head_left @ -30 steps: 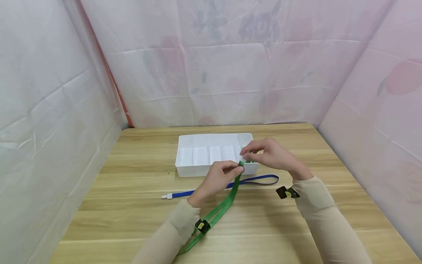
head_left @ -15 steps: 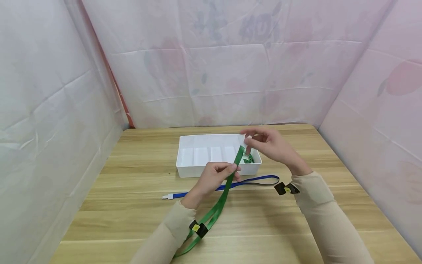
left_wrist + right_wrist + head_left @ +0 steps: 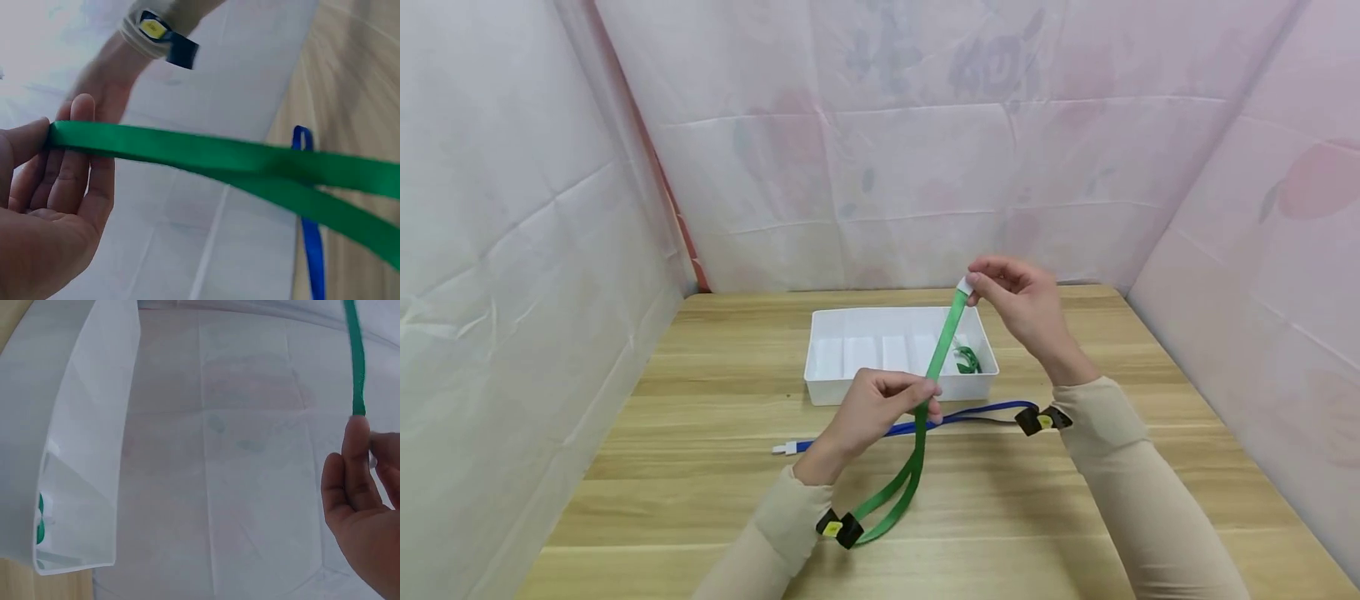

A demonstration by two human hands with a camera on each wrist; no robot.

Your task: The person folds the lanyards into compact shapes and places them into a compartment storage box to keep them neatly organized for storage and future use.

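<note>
Lifted higher above the white tray point(image 3: 827, 367), the green strap point(image 3: 937, 354) stays pinched (taut) between both hands.

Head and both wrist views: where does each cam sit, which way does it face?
Head: on the head, looking forward and down at the table; both hands, left and right, stretch a green strap above a white tray.
Left wrist: beside the left palm, looking along the strap; right wrist opposite.
Right wrist: sees right fingers and tray rim.
Shared: green strap.
</note>
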